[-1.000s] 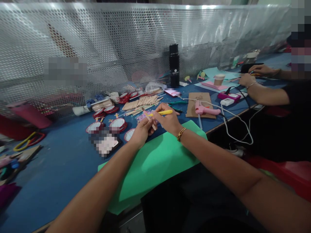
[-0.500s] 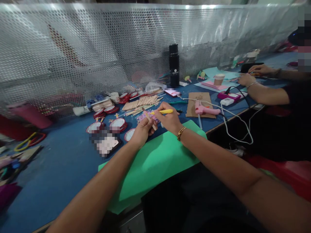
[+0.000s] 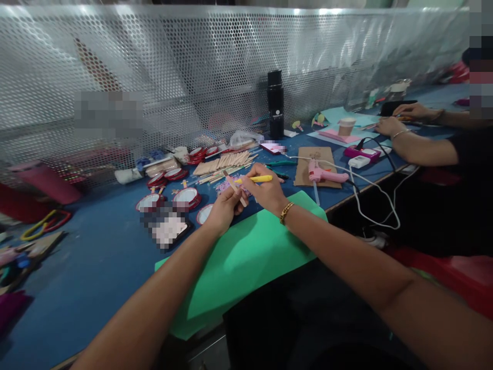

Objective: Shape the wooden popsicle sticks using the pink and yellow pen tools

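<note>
My left hand (image 3: 226,208) is closed around a flat wooden craft stick (image 3: 239,193), held tilted with its darker end up to the left. In my right hand (image 3: 267,190) a yellow pen (image 3: 260,179) is gripped, its tip close to the stick; whether they touch I cannot tell. Behind the fingers lies a heap of purple and pink shreds (image 3: 224,185), partly hidden. A green sheet (image 3: 246,246) is spread under my forearms at the table's front edge. Farther back is a pile of craft sticks (image 3: 227,162).
Round red-rimmed pieces (image 3: 186,197) and a phone (image 3: 169,229) lie to the left. A pink glue gun (image 3: 327,174) rests on cardboard (image 3: 302,172), with white cables (image 3: 360,198) nearby. A black bottle (image 3: 276,105) stands behind. Another person's hands (image 3: 391,126) work at the right.
Both hands keep their hold on the stick and the pen. My right hand and the pen have shifted very slightly left; otherwise things lie as before.
</note>
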Available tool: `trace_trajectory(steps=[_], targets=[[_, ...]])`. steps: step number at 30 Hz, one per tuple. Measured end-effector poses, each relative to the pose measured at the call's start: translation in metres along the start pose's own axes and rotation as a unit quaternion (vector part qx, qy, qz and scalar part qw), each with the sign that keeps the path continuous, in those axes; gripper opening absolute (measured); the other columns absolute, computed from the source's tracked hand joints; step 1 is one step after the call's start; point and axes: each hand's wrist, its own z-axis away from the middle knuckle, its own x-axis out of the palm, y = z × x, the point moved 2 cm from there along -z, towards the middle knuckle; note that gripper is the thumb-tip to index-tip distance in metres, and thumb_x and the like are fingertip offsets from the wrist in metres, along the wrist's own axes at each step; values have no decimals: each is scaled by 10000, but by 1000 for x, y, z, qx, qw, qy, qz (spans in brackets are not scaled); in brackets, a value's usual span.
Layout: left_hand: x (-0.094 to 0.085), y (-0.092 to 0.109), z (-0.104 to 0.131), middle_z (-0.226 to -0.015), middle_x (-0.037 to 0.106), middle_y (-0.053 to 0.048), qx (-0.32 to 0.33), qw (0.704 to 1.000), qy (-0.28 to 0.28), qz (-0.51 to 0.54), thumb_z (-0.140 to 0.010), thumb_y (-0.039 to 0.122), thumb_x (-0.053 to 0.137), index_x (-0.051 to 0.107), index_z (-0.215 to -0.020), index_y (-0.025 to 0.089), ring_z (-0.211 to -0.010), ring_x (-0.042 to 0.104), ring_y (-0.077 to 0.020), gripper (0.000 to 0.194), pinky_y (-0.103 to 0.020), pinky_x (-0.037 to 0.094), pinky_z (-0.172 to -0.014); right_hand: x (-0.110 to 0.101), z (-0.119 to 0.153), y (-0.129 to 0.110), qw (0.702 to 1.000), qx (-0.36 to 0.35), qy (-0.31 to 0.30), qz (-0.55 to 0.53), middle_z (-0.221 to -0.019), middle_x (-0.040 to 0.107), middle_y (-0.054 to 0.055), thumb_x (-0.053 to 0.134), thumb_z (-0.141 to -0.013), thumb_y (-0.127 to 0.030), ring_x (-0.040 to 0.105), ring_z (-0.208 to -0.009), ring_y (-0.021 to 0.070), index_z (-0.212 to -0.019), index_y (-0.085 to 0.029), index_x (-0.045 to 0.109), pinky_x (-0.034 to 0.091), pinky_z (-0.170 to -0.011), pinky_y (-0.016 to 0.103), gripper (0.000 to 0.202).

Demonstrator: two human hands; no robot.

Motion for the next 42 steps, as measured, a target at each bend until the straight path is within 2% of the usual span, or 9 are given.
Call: trace_trajectory(steps=[4,9,14,20,26,33,42], targets=[[0,0,1,-595,537,31,1,1000,1,2,-829,452,640,581,-720,187,-454,389,-73,293,-187,265,-412,2,0,1,1000,-2,-16,-6,-623,549,-53,581,-837,-263,540,-609,135,-676,-229,480,446,-624,272,193],[0,0,0,-563,509,34,-3,1000,-3,2,-844,447,626,594,-724,181,-450,388,-76,294,-186,264,-410,1,0,3,1000,8,-4,-3,-617,540,-48,567,-840,-247,533,-617,139,-667,-234,446,438,-633,276,211],[-1,-1,-1,-583,526,33,2,1000,-2,4,-831,451,638,582,-725,181,-450,387,-72,295,-183,265,-410,3,2,-2,1000,4,-27,-16,-579,541,-61,569,-860,-280,553,-596,133,-678,-233,461,458,-647,271,216],[-1,-2,-1,-562,509,38,2,1000,-8,0,-831,459,637,588,-729,177,-449,380,-73,304,-186,247,-409,1,-1,3,1000,5,4,-7,-615,539,-50,572,-835,-252,529,-617,138,-660,-234,440,428,-632,274,220],[-1,-2,-2,-589,527,36,4,1000,-4,3,-821,450,644,578,-736,179,-452,381,-71,292,-187,252,-414,3,2,-1,999,-1,-26,-20,-562,530,-66,575,-854,-268,542,-572,131,-683,-231,466,447,-631,273,206],[-1,-2,-1,-572,509,41,0,1000,-2,6,-836,442,633,579,-735,181,-455,382,-73,285,-184,251,-414,2,0,2,1000,8,-17,-11,-613,549,-48,566,-844,-240,551,-639,139,-678,-230,457,444,-638,272,198],[-1,-2,-1,-578,523,35,-1,1000,0,10,-830,442,641,585,-727,183,-457,385,-74,285,-187,255,-418,2,1,-1,1000,-3,-17,-20,-592,538,-55,566,-852,-238,542,-615,136,-661,-233,447,444,-643,276,225]])
